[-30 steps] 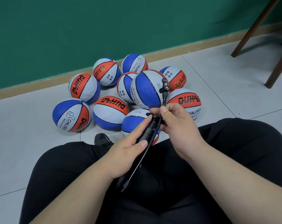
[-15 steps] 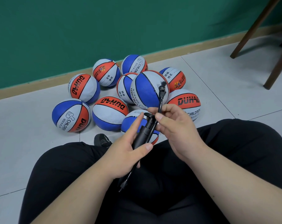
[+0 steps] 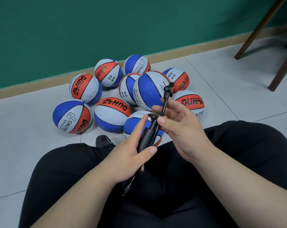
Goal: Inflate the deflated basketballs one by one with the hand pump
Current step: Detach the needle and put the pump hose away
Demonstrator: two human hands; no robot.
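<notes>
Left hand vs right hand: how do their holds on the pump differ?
The left hand grips the pump barrel, thumb across it; the right hand pinches the thin hose. The left hand sits lower, over the lap; the right hand higher, before the basketballs. Both hold parts of one black pump.

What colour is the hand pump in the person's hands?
The hand pump is black all over, body and hose; the head view shows it best.
</notes>
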